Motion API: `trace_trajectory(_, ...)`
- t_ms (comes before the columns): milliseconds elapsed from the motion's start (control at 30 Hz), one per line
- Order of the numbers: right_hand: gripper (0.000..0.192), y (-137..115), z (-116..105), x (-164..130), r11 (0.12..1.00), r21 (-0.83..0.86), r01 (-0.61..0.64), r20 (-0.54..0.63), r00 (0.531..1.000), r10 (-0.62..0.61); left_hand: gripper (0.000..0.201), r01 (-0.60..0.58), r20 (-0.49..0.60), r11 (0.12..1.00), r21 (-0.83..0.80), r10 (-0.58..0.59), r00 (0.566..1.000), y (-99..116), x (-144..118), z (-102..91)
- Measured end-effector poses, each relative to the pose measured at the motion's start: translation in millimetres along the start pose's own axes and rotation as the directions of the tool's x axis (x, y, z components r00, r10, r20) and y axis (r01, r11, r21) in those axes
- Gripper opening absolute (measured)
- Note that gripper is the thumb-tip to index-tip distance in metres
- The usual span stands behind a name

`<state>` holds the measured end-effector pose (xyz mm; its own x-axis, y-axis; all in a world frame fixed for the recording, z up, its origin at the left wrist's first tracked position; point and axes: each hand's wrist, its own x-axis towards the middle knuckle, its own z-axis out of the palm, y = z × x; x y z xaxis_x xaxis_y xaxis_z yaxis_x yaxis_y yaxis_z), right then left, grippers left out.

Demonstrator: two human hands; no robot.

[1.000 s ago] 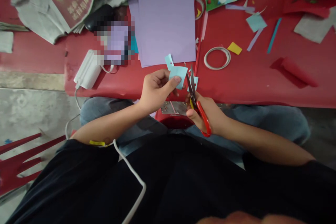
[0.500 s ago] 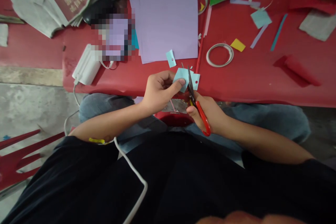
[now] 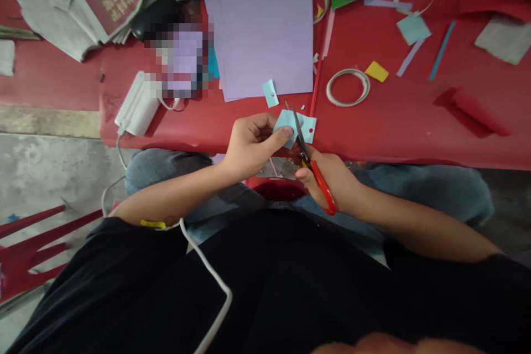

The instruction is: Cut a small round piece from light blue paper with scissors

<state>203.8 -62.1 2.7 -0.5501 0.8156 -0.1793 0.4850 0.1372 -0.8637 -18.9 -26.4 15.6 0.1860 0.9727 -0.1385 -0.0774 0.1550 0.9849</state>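
Between thumb and fingers, my left hand (image 3: pixel 253 144) pinches a light blue piece of paper (image 3: pixel 284 120) over the front edge of the red table. My right hand (image 3: pixel 329 177) is closed round the red handles of a pair of scissors (image 3: pixel 318 177). Their dark blades point away from me and lie across the paper, slightly parted. Just right of the blades is another light blue piece with a hole (image 3: pixel 309 131); whether it is joined to the held one I cannot tell. Beyond my left hand lies a small light blue paper tag (image 3: pixel 270 93), also holed.
Purple sheets (image 3: pixel 265 27) lie stacked ahead. A roll of tape (image 3: pixel 347 87), a yellow scrap (image 3: pixel 376 71) and coloured strips are to the right. At left are a white power bank (image 3: pixel 139 104) with a cable, a black case (image 3: pixel 155 16) and newspapers (image 3: pixel 53 5).
The scissor blades have tilted a little to the left across the light blue paper. My left hand has barely moved and keeps its pinch.
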Motion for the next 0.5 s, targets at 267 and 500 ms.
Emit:
trace_trajectory(267, 0.080, -2, -9, 0, 0.996, -0.091, 0.010, 0.019, 1.000, -0.008, 0.049, -0.021, 0.014, 1.000, -0.010, 0.022, 1.000, 0, 0, -5.2)
trace_trajectory(500, 0.078, -5, -16, -3, 0.990, -0.144, 0.004, 0.048, 0.999, 0.003, 0.044, -0.047, 0.018, 0.999, -0.028, 0.047, 0.999, 7, -1, -8.4)
